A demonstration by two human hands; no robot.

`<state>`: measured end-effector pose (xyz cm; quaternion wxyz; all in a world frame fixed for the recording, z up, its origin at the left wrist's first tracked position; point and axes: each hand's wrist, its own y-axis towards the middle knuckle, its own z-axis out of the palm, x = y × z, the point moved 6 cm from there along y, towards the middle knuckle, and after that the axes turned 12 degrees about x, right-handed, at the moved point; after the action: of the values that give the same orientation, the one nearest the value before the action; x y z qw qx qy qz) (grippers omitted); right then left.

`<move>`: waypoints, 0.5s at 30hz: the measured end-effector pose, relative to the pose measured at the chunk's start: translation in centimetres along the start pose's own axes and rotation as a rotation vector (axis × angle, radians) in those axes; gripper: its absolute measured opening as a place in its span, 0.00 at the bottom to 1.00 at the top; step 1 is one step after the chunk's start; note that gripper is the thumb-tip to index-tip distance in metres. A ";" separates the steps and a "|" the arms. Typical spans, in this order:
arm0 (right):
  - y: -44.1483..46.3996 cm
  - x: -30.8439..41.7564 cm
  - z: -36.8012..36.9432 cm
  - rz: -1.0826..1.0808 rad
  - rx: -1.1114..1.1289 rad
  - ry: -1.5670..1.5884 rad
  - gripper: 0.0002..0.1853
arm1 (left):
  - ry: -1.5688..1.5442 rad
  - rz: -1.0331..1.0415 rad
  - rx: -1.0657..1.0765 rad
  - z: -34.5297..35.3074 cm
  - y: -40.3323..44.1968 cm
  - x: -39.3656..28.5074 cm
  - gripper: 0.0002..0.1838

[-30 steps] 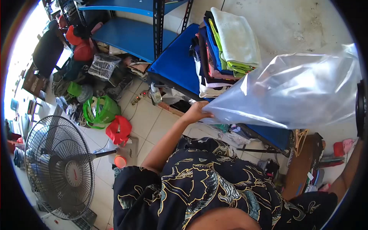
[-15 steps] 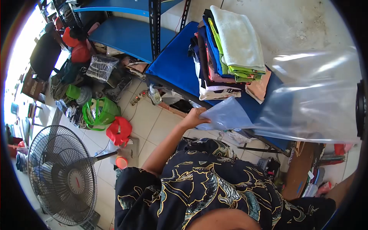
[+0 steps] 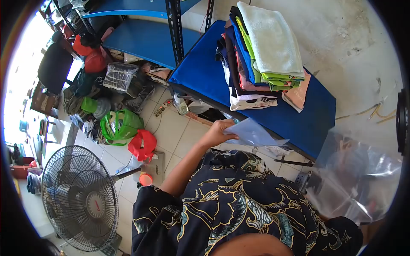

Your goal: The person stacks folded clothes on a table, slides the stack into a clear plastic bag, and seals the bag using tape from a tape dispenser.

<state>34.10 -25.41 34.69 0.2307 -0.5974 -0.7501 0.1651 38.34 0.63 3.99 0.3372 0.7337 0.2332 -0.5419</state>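
Note:
My left hand (image 3: 220, 133) is closed around the edge of some folded clear plastic (image 3: 254, 134), just off the near edge of the blue-topped table (image 3: 318, 111). At the right, a large clear plastic bag (image 3: 358, 179) hangs crumpled and apart from that folded plastic. My right hand is not visible; only a little of the arm shows by the lower right, behind the bag. A stack of folded clothes (image 3: 252, 55) sits on the table, with a pale folded towel (image 3: 271, 38) on top and a peach-coloured piece (image 3: 297, 96) beneath.
A standing fan (image 3: 81, 192) is at the lower left. Near it on the tiled floor are a red bag (image 3: 142, 145), a green bag (image 3: 121, 125) and a power strip (image 3: 163, 107). Blue shelving (image 3: 141, 40) stands beyond the table's left end.
The large clear bag has swung away from the table to the lower right and crumpled. My left hand keeps its hold on the folded plastic. The view has shifted slightly.

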 end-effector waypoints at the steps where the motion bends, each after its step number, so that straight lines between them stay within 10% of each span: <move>1: 0.0 -0.1 0.6 0.017 -0.001 0.016 0.31 | -0.001 -0.003 0.004 0.0 0.0 0.0 0.11; 8: -1.0 -0.2 5.2 0.144 -0.021 0.124 0.32 | -0.018 0.069 0.034 0.9 1.1 -2.1 0.09; 11: 5.7 2.5 14.5 -0.133 -0.087 0.141 0.39 | -0.053 0.110 0.107 2.0 2.0 -4.0 0.09; 15: 10.3 4.7 19.5 -0.260 -0.116 0.362 0.24 | -0.150 0.101 0.176 3.2 2.5 -5.7 0.14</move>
<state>31.08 -17.91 13.60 0.3462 -0.5278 -0.7754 -0.0193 36.37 -3.30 9.39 0.3151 0.7286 0.1215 -0.5959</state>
